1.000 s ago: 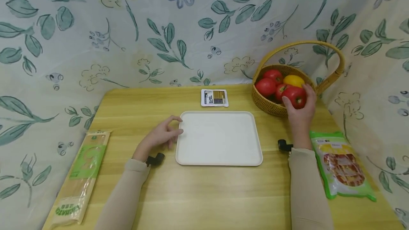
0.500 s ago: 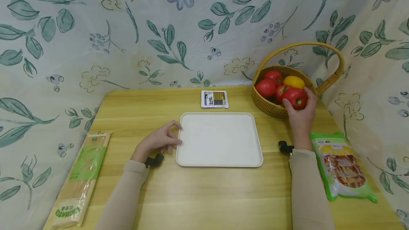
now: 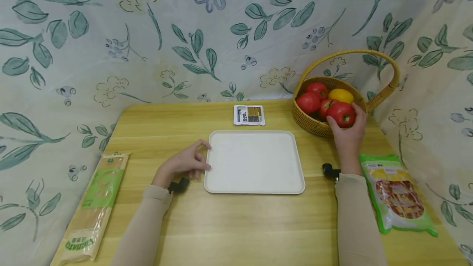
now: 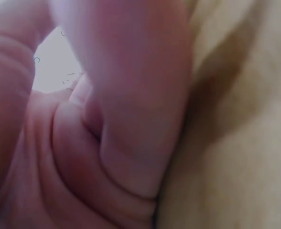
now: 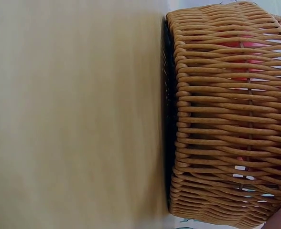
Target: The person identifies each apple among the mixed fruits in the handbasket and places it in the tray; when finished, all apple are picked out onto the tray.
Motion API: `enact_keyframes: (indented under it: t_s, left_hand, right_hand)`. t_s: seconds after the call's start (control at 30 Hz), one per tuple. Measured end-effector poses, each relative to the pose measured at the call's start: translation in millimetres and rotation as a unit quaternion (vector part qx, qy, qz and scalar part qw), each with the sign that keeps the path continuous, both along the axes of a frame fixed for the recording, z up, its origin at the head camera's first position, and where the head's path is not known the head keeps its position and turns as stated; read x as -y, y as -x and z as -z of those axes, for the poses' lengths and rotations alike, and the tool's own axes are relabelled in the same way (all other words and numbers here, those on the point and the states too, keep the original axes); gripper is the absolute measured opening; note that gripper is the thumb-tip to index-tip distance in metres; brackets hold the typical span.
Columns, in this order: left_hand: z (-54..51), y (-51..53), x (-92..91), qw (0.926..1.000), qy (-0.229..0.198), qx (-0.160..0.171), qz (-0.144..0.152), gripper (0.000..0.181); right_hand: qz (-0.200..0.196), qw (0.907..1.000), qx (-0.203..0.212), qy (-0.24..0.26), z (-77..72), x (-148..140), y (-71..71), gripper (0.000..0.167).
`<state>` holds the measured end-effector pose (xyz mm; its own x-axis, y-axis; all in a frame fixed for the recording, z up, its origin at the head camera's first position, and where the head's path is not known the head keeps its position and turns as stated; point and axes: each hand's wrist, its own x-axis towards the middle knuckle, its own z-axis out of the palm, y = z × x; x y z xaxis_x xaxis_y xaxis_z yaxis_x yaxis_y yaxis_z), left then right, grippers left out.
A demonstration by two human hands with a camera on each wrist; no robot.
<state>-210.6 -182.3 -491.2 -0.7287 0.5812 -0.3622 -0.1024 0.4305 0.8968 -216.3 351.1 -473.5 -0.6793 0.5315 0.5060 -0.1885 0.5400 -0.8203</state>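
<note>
Head view: we see right hand (image 3: 349, 134) gripping red fruit (image 3: 340, 114) between thumb and fingers, at near rim of basket (image 3: 313, 126). We cannot tell whether fruit sits clear of basket. Governing relation, we judge: tray (image 3: 256, 163) lies left and nearside of fruit. Fruit near-round; no long axis to align. Left hand (image 3: 186, 161), well apart from fruit, rests loosely bent fingers at tray's left edge.

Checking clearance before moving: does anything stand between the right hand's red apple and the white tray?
At most the near rim of the wicker basket, beside the red apple in the right hand; beyond that, nothing visible blocks the way to the white tray.
</note>
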Motion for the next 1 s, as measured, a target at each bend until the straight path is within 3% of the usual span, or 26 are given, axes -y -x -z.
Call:
enact_keyframes:
  t_s: [0.73,0.83,1.0]
  left_hand:
    - [-1.1,0.7,0.7,0.9998,0.005,0.008,0.015,0.078]
    - [-0.4,1.0,0.6,0.9999,0.005,0.008,0.014,0.078]
    - [0.3,1.7,0.3,0.9998,0.007,0.010,0.016,0.076]
  right_hand:
    - [0.003,0.9999,0.007,0.015,0.7,-3.1,-0.3,0.072]
    - [-0.002,0.9999,0.006,0.014,-2.2,-2.7,-0.8,0.071]
    - [-0.018,0.9990,0.010,0.039,-21.8,6.8,-5.2,0.070]
